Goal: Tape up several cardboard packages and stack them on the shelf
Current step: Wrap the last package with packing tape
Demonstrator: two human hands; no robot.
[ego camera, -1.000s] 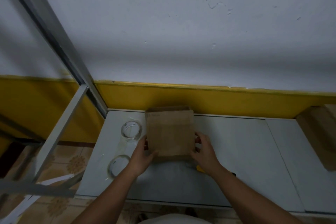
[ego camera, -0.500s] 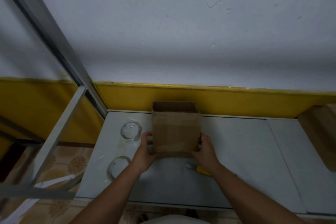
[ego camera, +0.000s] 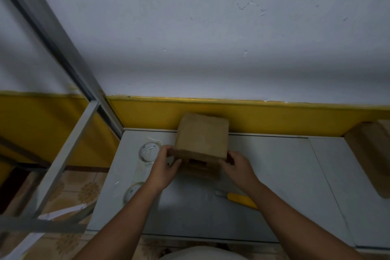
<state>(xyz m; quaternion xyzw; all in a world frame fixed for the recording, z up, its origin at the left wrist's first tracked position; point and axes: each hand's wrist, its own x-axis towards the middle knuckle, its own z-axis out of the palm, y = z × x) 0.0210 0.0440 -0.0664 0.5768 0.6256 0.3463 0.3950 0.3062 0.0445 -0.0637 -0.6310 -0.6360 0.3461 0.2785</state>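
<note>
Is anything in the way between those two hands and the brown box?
Nothing visible. The left hand and right hand grip the cardboard box at its near corners; the tape rolls lie off to its left, the yellow knife nearer the person.

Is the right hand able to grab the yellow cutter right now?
Probably not yet: the right hand is busy gripping the cardboard box. Once it lets go, likely yes, since the yellow cutter lies uncovered on the table beside that wrist.
</note>
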